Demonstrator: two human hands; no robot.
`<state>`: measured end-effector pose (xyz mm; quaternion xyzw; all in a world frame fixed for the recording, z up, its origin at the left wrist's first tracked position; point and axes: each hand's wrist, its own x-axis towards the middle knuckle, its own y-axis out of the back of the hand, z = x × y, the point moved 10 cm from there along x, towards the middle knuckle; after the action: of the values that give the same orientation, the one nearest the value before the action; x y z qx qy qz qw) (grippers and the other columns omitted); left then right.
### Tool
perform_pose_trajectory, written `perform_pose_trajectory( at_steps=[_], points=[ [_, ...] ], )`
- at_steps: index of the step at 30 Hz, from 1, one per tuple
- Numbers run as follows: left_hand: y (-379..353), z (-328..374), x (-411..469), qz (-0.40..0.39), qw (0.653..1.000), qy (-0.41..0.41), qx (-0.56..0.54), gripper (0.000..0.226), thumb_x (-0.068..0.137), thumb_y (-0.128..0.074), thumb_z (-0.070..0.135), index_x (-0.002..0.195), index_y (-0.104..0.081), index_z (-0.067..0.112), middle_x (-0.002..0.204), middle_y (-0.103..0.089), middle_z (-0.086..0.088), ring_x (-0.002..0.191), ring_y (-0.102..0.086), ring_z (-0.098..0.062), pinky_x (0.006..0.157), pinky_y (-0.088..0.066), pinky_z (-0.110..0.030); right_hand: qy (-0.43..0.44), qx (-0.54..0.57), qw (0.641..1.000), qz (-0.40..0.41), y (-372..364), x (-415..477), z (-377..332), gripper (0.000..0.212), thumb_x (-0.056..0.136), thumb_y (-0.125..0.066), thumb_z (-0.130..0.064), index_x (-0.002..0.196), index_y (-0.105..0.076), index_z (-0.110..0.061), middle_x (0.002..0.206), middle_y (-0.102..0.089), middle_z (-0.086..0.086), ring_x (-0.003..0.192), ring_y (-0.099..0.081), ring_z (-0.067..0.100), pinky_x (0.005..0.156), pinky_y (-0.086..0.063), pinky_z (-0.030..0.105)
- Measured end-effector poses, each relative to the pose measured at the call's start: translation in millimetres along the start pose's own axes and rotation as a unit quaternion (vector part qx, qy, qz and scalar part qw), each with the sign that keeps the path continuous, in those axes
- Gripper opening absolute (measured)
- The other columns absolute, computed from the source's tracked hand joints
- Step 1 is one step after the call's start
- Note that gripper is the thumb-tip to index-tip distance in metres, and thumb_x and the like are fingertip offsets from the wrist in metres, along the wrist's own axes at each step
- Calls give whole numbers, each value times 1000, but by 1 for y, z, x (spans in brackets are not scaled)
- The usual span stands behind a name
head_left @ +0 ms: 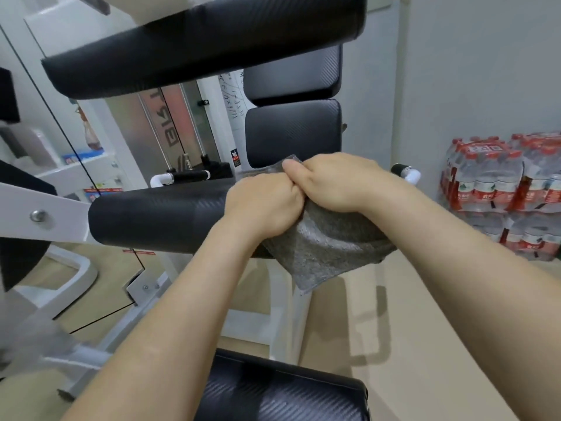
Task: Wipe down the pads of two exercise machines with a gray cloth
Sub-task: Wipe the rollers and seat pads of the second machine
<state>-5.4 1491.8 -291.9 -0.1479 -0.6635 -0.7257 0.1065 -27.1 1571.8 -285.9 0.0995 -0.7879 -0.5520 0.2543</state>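
Observation:
A gray cloth (321,247) is draped over the right end of a black roller pad (151,217) that runs across the middle of the view. My left hand (264,202) and my right hand (337,183) press side by side on top of the cloth, fingers curled and gripping it against the pad. A corner of the cloth hangs down below the pad. Another long black pad (188,47) slants overhead. Two black back pads (294,132) stand behind my hands, and a black seat pad (282,393) lies at the bottom.
The machine's white frame (42,217) reaches in from the left, with a cable and weight stack behind. Shrink-wrapped packs of water bottles (501,189) are stacked against the right wall. A white-capped handle (406,173) sticks out right of my hands. Tan floor lies below.

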Motion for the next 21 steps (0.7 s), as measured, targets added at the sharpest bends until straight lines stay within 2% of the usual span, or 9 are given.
perform_pose_trajectory(
  at_steps=[3,5,7,8,10,12,14,17,21],
  points=[
    [-21,6,29,-111,994,-5,-9,51,93,-22,35,133,-49,20,142,-50,-10,125,-48,-33,98,-39,-41,-44,-19,999,-13,-3,29,17,43,99,-28,-32,119,-58,-8,132,-54,19,118,-48,35,99,-38,43],
    [-28,11,32,-148,988,-30,-11,55,91,-21,38,134,-50,20,144,-48,-10,126,-47,-32,104,-37,-45,-83,-94,983,131,29,26,19,35,92,-40,-29,115,-57,-8,127,-52,21,119,-43,39,95,-37,48],
    [-25,-7,29,-152,988,-31,0,53,92,-23,39,132,-53,21,143,-50,-11,125,-48,-33,104,-38,-47,-20,-151,949,276,49,6,-19,29,89,-46,-25,102,-61,-3,112,-58,23,108,-50,40,79,-40,45],
    [-20,-28,28,-146,989,-16,9,52,93,-24,40,132,-53,21,143,-49,-11,126,-48,-33,104,-37,-45,25,-146,950,275,41,0,-41,31,92,-43,-27,99,-62,-3,107,-61,22,102,-53,39,73,-39,43],
    [-10,-93,23,-140,989,50,21,50,98,-22,40,131,-54,20,145,-48,-11,127,-47,-29,104,-35,-38,90,-137,972,170,3,2,-81,44,99,-30,-38,104,-63,-9,109,-64,17,101,-56,36,71,-36,39],
    [-3,-152,16,-144,984,86,62,46,99,-17,38,115,-57,23,138,-53,-10,116,-49,-25,103,-31,-38,94,-135,986,37,-39,26,-103,53,101,-18,-44,121,-58,-15,123,-60,14,110,-55,35,75,-36,40],
    [-4,-190,14,-155,979,117,65,35,101,-18,31,103,-51,23,133,-54,-13,108,-47,-25,99,-31,-37,81,-109,988,-69,-71,59,-122,62,98,-12,-49,140,-42,-16,145,-45,12,129,-45,34,94,-38,45],
    [-2,-223,14,-161,975,140,62,38,104,-21,24,119,-54,13,138,-48,-18,121,-46,-31,101,-31,-36,117,-86,978,-150,-102,95,-160,66,96,-10,-53,152,-20,-20,158,-24,10,142,-27,32,113,-24,50],
    [4,-266,22,-133,973,174,65,43,105,-24,30,128,-54,10,143,-45,-18,130,-41,-34,108,-27,-40,166,-26,962,-215,-122,119,-200,56,104,-14,-39,152,-21,-12,159,-23,9,145,-24,25,115,-16,36]
  ],
)
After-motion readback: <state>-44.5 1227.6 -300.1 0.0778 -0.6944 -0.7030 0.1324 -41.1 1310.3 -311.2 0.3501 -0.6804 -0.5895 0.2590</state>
